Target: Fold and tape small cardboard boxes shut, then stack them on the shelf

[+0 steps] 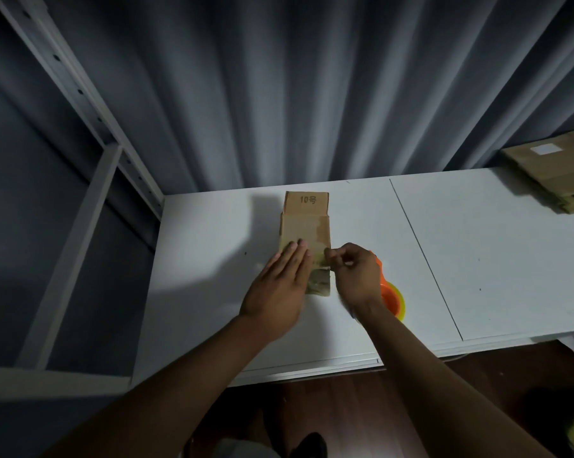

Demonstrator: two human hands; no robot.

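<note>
A small brown cardboard box (305, 226) lies on the white table (477, 242), its far flap printed "10号" standing open. Clear tape runs over its near end and down its front. My left hand (279, 285) lies flat on the box's near left part, fingers straight, pressing it down. My right hand (353, 276) is at the box's right edge, fingers curled, pinching the tape there. An orange and yellow tape dispenser (393, 300) rests on the table just right of and partly under my right hand.
A stack of flat cardboard (556, 173) lies at the table's far right. A white metal shelf frame (80, 200) stands on the left. Grey curtains hang behind the table. Dark wooden floor shows below the near edge.
</note>
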